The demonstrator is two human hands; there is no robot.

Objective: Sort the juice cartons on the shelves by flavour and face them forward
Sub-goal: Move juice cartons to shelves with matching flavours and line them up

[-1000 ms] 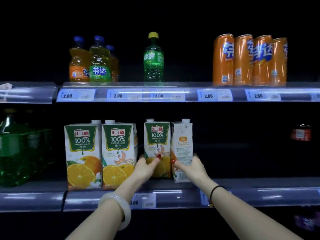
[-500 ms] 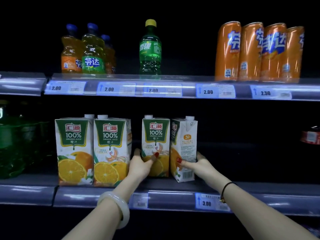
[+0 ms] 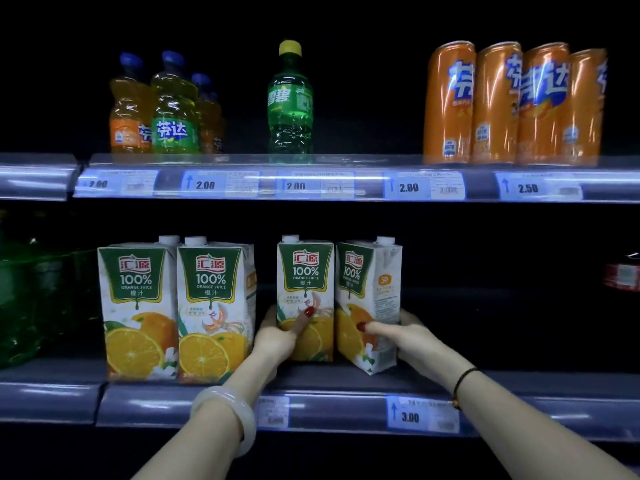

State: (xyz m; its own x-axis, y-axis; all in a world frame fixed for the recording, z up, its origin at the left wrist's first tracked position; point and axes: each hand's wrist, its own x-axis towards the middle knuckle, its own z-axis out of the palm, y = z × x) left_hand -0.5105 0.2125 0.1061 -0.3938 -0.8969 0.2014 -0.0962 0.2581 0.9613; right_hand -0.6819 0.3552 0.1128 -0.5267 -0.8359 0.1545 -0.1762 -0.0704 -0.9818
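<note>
Several orange juice cartons stand on the lower shelf point(image 3: 346, 379). The two at the left point(image 3: 136, 306) point(image 3: 213, 306) face forward at the shelf's front edge. The third carton point(image 3: 304, 271) sits further back, facing forward; my left hand point(image 3: 277, 336) grips its lower left side, thumb across the front. The fourth carton point(image 3: 367, 292) is angled, showing part of its front and its white side panel. My right hand point(image 3: 401, 336) holds its lower part, thumb on the front, fingers behind.
The upper shelf point(image 3: 346, 161) carries orange and green soda bottles point(image 3: 166, 105), a green bottle point(image 3: 291, 102) and a pack of orange cans point(image 3: 512, 105). Large green bottles point(image 3: 31, 299) stand at the left of the lower shelf. A red item point(image 3: 623, 275) sits far right.
The fourth carton has turned in my right hand: a second ago only its white side showed, now part of its printed front faces out. My left hand stays on the third carton.
</note>
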